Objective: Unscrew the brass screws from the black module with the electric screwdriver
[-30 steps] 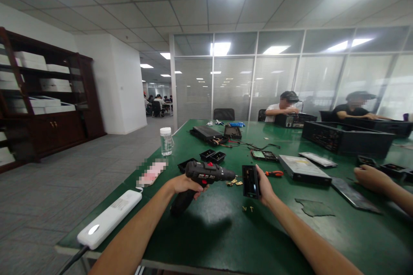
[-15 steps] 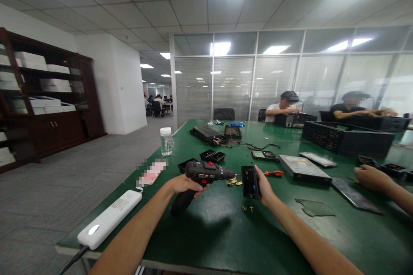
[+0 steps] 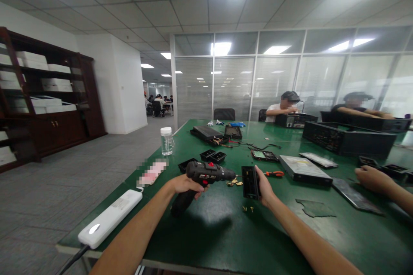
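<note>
Wrapped round the grip of a black cordless drill (image 3: 206, 172) is my left hand (image 3: 189, 185). The drill points right, its bit close to the left side of a small black open box (image 3: 250, 183). My right hand (image 3: 264, 184) grips that box from its right side, holding it above the table with the hollow side turned toward me. Whether the bit touches the box I cannot tell. Small brass-coloured brackets (image 3: 238, 183) lie on the table behind the drill tip. A few screws (image 3: 248, 209) rest below the box. An orange-handled screwdriver (image 3: 274, 174) lies behind my right hand.
Black boxes (image 3: 213, 155) and a clear bottle (image 3: 166, 142) stand beyond the drill. At left is a white power strip (image 3: 111, 219). A silver drive (image 3: 305, 170) lies right, near a co-worker's hand (image 3: 371, 176). Two people sit behind black computer cases (image 3: 348, 138).
My hands, the drill and the black box stay almost where they were. Across the table at far right, a person's arms have reached further into a case.
</note>
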A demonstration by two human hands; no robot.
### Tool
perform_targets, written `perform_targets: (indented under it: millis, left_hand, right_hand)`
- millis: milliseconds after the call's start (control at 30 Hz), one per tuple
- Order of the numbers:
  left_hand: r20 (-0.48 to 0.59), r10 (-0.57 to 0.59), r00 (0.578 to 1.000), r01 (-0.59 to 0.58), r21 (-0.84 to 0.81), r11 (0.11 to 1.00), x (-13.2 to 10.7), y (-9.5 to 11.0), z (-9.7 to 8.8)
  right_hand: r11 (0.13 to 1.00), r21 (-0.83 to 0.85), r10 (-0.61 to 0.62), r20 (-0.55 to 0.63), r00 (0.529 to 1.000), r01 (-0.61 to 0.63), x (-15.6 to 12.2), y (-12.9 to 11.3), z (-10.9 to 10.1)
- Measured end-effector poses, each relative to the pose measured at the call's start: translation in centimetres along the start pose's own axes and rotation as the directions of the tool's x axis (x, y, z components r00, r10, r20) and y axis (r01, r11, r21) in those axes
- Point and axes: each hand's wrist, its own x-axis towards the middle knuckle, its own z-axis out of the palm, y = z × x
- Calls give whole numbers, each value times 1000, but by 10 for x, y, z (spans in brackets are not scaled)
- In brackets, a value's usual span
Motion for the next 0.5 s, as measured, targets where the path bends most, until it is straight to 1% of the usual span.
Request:
perform_targets:
  millis: [167,267,500]
  left_hand:
    - [17,1,1000,-1,17,1000,0,-1,-1]
    - [9,6,1000,-6,20,1000,0,-2,-1]
    - [7,1,1000,-1,32,999,0,-1,0]
  right_hand:
    - [1000,-11,4,-3,1000,-4,-3,0,1]
    - [1000,-2,-3,6,1000,3,-3,0,1]
    - [1000,-10,6,-14,1000,-6,0,1,0]
